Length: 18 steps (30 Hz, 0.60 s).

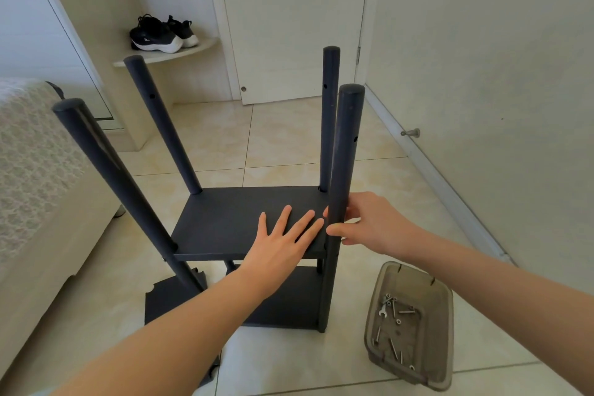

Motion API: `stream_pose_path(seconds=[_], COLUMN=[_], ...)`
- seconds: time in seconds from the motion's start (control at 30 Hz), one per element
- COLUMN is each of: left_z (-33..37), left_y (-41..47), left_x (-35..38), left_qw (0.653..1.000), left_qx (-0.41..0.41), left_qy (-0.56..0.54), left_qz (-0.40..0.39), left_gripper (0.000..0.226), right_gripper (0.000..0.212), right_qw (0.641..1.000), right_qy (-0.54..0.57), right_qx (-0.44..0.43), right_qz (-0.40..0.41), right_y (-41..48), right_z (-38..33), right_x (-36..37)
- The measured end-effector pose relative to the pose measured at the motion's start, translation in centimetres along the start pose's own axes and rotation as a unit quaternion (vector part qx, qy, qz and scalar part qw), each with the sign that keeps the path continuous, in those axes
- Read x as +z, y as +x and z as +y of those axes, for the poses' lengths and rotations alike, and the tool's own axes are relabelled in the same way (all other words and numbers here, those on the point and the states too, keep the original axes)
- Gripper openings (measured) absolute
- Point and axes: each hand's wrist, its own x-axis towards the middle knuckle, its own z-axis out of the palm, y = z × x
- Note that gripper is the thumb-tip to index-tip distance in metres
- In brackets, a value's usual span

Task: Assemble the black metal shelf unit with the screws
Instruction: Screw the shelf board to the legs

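The black metal shelf unit stands on the tiled floor, with a middle shelf panel [225,219] held between several upright round posts. My left hand [286,238] lies flat with spread fingers on the panel's near right part. My right hand [360,222] grips the near right post [345,145] at panel height, thumb in front and fingers behind. A lower shelf [289,299] shows beneath. Another loose black panel [167,299] lies on the floor at the near left, partly hidden by my left forearm. Screws and a small wrench [393,315] lie in a smoky plastic tray [440,331].
A bed with a patterned cover [29,170] borders the left side. A white door [289,19] and wall close the back and right, with a doorstop [411,133] low on the wall. Black sneakers [160,34] sit on a corner ledge.
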Motion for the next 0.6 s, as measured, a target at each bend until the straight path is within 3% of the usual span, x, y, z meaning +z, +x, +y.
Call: stream_pose_path(seconds=[0.37,0.6], left_z=[0.5,0.85], left_y=[0.35,-0.02], left_x=[-0.23,-0.86], left_qw=[1.0,1.0], left_qx=[-0.005,0.012], left_qy=[0.008,0.004], left_qz=[-0.006,-0.012], left_gripper=[0.098,0.093], right_gripper=[0.029,0.035], right_qw=[0.999,0.999], right_qy=[0.042,0.016], right_qx=[0.0,-0.011], right_qz=[0.025,0.03], right_y=[0.26,-0.32], right_z=[0.24,0.12], right_x=[0.68,0.62])
